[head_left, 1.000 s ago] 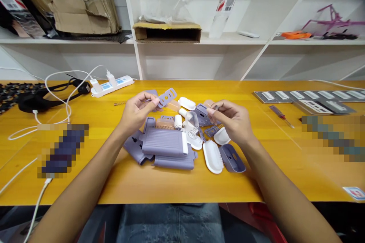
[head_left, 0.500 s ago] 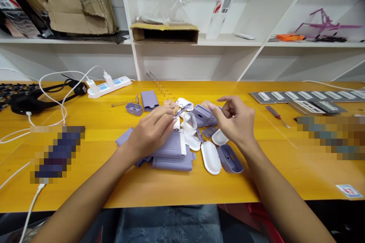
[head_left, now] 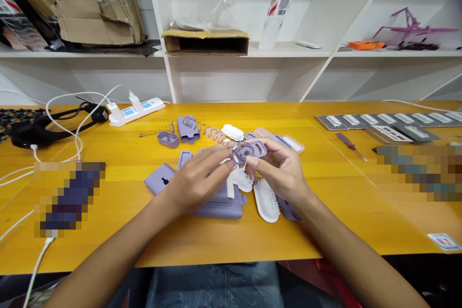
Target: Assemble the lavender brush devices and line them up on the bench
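My left hand (head_left: 197,180) is closed, its fingertips pinching the left end of a small purple plastic plate (head_left: 259,148) with slots and a round boss. My right hand (head_left: 283,171) pinches the plate's other end between thumb and fingers. A long metal coil spring (head_left: 214,134) runs from the plate up and to the left, its loose end over a purple case (head_left: 188,135). Beneath the hands lies a pile of purple and white plastic parts, including a ribbed purple shell (head_left: 220,209) and a white oval tray with toothed edges (head_left: 266,204).
Left of the pile sit a small purple cup (head_left: 168,139) and another spring (head_left: 155,131). Farther out are a power strip (head_left: 139,110) with white cables and a black headset (head_left: 32,130). A screwdriver (head_left: 348,144) and a metal rack (head_left: 386,120) lie at right. Shelves rise behind.
My right hand has moved left and closed on the plate, which my left hand was holding. The plate now faces up, and the spring's free end has swung lower.
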Tool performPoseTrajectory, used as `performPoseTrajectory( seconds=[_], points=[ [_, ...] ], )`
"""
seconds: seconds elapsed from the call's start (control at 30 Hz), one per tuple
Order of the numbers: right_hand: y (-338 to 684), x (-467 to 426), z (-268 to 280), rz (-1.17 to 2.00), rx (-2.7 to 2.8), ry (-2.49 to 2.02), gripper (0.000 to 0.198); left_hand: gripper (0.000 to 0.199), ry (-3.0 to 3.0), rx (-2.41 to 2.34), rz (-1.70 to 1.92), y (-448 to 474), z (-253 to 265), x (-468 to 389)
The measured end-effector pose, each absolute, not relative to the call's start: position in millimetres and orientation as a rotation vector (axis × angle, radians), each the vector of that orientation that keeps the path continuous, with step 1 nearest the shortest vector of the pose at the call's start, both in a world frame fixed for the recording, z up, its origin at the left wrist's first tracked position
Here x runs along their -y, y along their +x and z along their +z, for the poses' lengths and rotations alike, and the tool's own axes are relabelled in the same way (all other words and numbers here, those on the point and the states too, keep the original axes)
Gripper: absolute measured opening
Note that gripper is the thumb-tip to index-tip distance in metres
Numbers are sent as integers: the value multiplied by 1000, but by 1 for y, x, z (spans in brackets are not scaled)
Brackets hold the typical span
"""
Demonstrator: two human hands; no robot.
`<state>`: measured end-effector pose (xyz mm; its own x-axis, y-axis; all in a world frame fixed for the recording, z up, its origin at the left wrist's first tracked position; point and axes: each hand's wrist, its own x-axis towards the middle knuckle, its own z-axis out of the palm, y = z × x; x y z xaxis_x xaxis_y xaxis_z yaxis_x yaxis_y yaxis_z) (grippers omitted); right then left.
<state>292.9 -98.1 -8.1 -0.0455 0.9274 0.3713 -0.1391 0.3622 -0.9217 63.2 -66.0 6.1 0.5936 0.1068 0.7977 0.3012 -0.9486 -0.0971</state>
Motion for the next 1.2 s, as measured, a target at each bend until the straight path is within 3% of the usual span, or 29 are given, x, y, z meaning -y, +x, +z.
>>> performPoseTrajectory(
  seconds=[0.13, 0.33, 0.5, 0.57, 0.77, 1.0, 1.07, 1.2],
  points=[
    [294, 95, -5, 1028, 1259, -760, 18, 16, -2713, 545, -1294, 59, 6, 64],
    [298, 88, 4, 1090, 1065, -789, 19, 68, -3184, 899, -626, 39, 21, 61],
    [305, 83, 4, 1087, 1033, -853, 18, 86, -3294, 942, -457, 31, 23, 58],
    [306, 82, 4, 1082, 1041, -869, 19, 80, -3283, 971, -524, 31, 21, 56],
    [310, 82, 8, 1144, 1007, -876, 20, 35, -3174, 1069, -922, 32, 16, 47],
    [315, 79, 8, 1136, 911, -877, 20, 31, -3180, 1068, -826, 30, 14, 43],
    [317, 78, 6, 1121, 907, -885, 21, 40, -3248, 1043, -720, 28, 18, 45],
    [319, 77, 4, 1085, 921, -888, 19, 90, -3389, 936, -425, 26, 25, 52]
  ],
)
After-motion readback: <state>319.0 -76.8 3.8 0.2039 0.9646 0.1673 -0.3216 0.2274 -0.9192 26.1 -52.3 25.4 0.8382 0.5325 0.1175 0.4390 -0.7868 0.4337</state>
